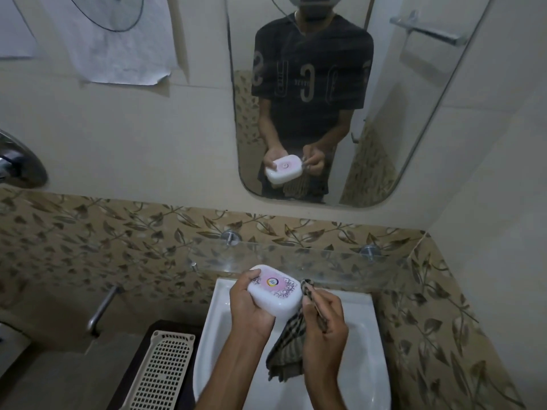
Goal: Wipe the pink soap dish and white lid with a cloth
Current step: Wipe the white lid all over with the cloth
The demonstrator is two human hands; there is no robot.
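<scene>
My left hand grips the white lid, which has a pink patch and a round logo on top, and holds it tilted above the sink. The pink soap dish is not visible; whether it sits under the lid I cannot tell. My right hand pinches a checked brown cloth. One corner of the cloth sticks up beside the lid's right edge, and the rest hangs down below my hands.
A white sink lies under my hands. A glass shelf runs along the leaf-patterned tiles behind it. A cream perforated basket stands left of the sink. A mirror above reflects a person holding the lid and cloth.
</scene>
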